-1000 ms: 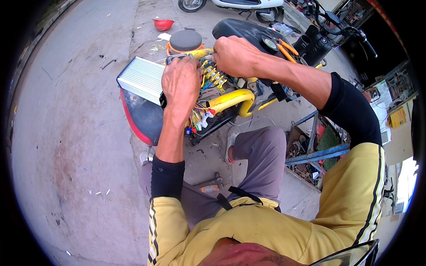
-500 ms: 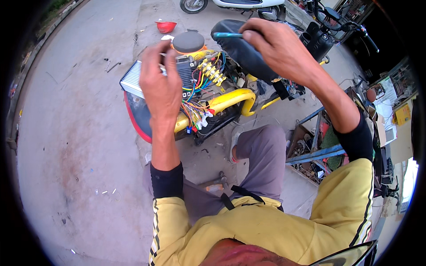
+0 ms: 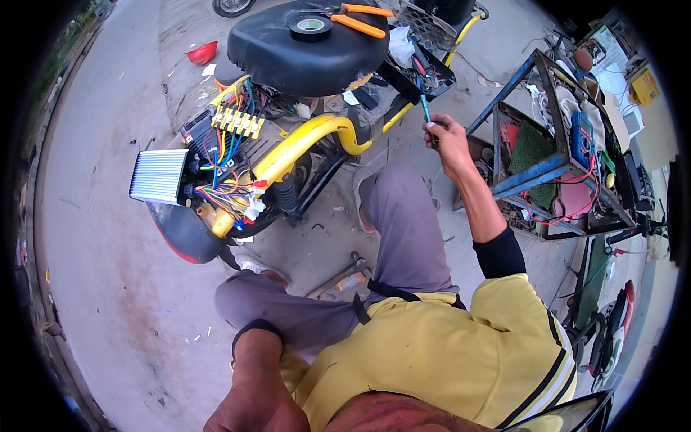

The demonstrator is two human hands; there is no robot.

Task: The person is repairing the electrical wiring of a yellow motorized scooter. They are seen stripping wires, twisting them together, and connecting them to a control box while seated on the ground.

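Observation:
My right hand [image 3: 448, 142] is closed round a slim teal pen-like tool [image 3: 425, 109], whose thin end points up toward the black tray beside the seat. Whether it is a small screwdriver I cannot make out. At the bottom edge my left hand [image 3: 255, 403] is raised close to the camera, its fingers out of the picture. Ahead stands a stripped yellow-framed scooter [image 3: 317, 140]. A finned silver controller box [image 3: 158, 175], loose coloured wires with plugs [image 3: 234, 196] and a yellow terminal strip [image 3: 240, 122] lie at its left end.
On the black seat [image 3: 266, 43] rest a tape roll [image 3: 311, 27] and orange-handled pliers [image 3: 360, 27]. A blue metal rack [image 3: 529, 180] with tools and a blue multimeter [image 3: 581, 137] stands at right. A hammer [image 3: 360, 263] lies near my feet; a red bowl [image 3: 202, 53] sits beyond.
Both hands have left the scooter's wiring. My right hand moved right and down with the teal tool; my left came back toward me. The view has turned to the right.

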